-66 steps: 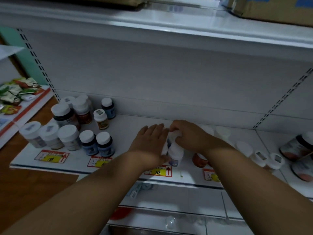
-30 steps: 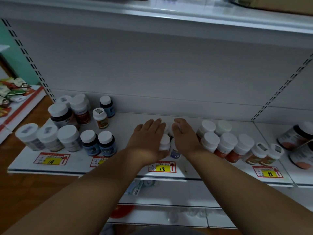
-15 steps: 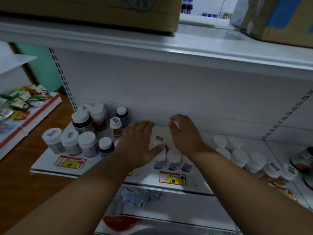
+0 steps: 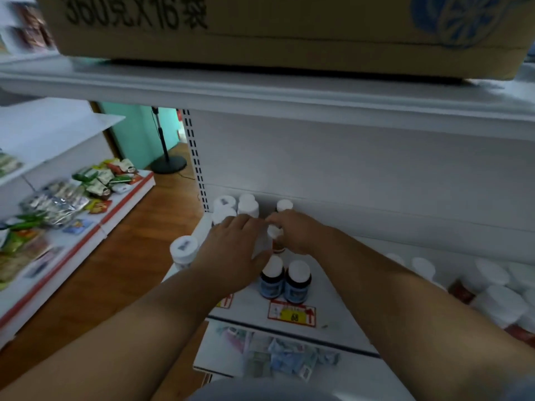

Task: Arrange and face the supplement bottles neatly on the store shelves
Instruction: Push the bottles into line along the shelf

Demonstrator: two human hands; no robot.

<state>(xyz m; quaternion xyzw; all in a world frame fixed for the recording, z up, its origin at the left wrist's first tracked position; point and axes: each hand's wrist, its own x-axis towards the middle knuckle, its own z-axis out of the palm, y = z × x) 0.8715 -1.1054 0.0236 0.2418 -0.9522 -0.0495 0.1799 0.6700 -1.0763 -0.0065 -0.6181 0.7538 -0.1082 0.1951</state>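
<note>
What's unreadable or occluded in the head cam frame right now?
- Bottles under the left hand: hidden by it; grip unclear.
- Small bottle between the hands: the right hand curls round it, label covered.
- White-capped bottles at right: blurred, cut by the edge.
- Blue-label bottles: text too small.
- Price tag: fine print blurred.

The shelf (image 4: 333, 319) looks like smooth white painted metal, the bottle caps (image 4: 298, 269) matt white plastic, the box (image 4: 260, 30) brown cardboard, the floor (image 4: 121, 256) glossy wood.

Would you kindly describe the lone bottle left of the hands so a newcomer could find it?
Start at the big brown cardboard box up top, then drop to the white shelf below. At its left front corner stands a white-capped bottle, alone, its cap bearing a dark sticker.
</note>
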